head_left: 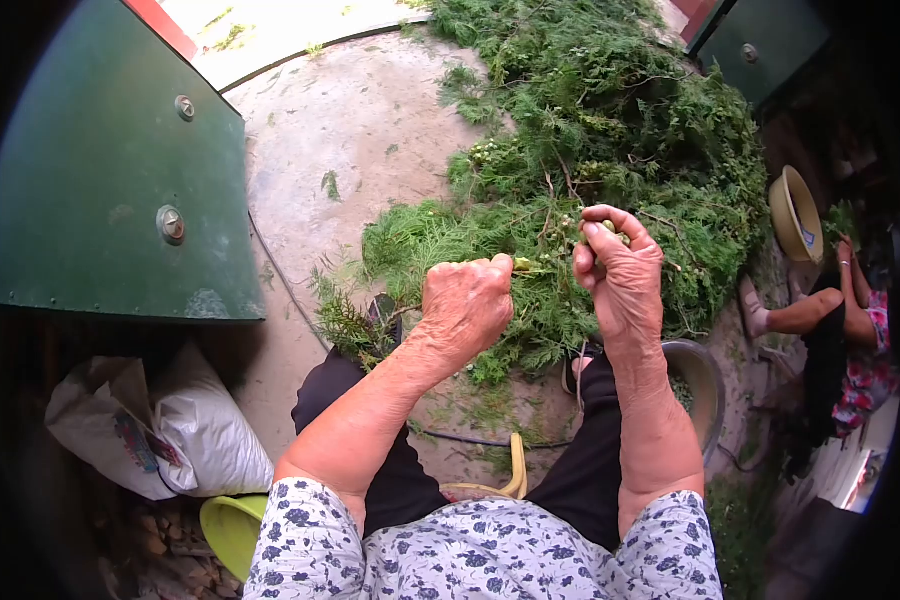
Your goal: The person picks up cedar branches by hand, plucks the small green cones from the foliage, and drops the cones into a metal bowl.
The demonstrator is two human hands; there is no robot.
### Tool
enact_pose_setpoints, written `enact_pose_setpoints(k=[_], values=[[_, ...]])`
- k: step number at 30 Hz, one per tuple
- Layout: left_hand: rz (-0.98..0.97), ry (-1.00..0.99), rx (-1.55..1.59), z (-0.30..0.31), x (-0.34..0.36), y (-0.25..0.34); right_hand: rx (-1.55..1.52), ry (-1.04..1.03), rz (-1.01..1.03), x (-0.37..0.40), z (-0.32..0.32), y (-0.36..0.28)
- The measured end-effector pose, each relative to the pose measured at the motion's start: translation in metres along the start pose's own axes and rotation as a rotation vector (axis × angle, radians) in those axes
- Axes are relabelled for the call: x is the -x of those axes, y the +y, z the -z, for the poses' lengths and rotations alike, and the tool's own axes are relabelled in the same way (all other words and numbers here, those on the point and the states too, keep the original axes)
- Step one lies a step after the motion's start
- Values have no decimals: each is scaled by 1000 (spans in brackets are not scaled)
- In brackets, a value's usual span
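My left hand (467, 305) is closed in a fist around a sprig, whose leafy end (355, 325) hangs out to the lower left. A yellowish-green bit of the sprig shows at the thumb side. To the right, my right hand (620, 255) is raised, with small green cones (610, 231) pinched between its thumb and curled fingers. The two hands are apart, above a big heap of green conifer branches (610, 130) on the ground.
A green metal door (110, 170) stands left, above white sacks (205, 420) and a yellow-green basin (232, 525). A metal basin (705, 390) is beside my right knee. Far right, another person (855, 320) sits holding greenery near a yellow tub (792, 215). A cable (275, 270) crosses the floor.
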State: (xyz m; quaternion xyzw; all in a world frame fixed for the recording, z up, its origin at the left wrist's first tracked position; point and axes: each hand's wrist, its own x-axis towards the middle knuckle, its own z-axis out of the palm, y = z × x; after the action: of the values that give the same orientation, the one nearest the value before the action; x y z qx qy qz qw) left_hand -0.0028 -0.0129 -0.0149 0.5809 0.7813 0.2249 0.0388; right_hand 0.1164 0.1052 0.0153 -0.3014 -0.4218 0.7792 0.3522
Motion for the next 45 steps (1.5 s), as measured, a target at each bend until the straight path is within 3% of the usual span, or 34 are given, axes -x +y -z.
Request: enact_pose_setpoints(k=[1,3,5,7,9,10,15,19,21,23,25,26,27,29,31,32,39,42,45], values=[[-6,-8,-30,0,2,-2,-9,75,33,-4,3,-7],[-16,-19,-62,0,3,-3,2,11,-17,-9,9,-12],[-31,0,-124,-1,2,-3,125,-172,-133,-4,7,-9],[-48,18,-124,-3,2,-2,337,-209,-205,6,-2,-6],[-64,39,-123,-5,1,0,465,-262,-160,8,-2,6],[-70,58,-130,-7,1,0,637,-299,14,6,-2,14],[-90,102,-157,-4,-1,3,533,-239,-253,8,-3,13],[-119,114,-53,-1,-1,2,-5,-100,-332,5,9,17],[-185,296,202,3,-4,0,-200,-88,-258,-4,26,9],[-151,312,284,9,-5,-5,-84,-53,-116,-4,43,-15],[285,51,989,28,-4,-10,102,42,-67,4,61,-39],[154,236,897,29,0,-14,152,75,-43,12,74,-49],[131,208,613,13,3,-39,204,109,-22,22,90,-57],[360,165,1480,28,-5,-42,332,222,20,42,135,-63],[79,144,2127,21,-8,-55,478,334,-4,68,187,-60],[51,224,2153,20,-6,-52,553,409,-41,82,216,-54],[-33,234,2350,13,-4,-63,714,890,-374,171,368,-11],[-19,292,2371,21,-3,-61,789,985,-485,195,426,0],[-111,277,2370,32,-1,-59,678,1035,-410,217,447,8]])
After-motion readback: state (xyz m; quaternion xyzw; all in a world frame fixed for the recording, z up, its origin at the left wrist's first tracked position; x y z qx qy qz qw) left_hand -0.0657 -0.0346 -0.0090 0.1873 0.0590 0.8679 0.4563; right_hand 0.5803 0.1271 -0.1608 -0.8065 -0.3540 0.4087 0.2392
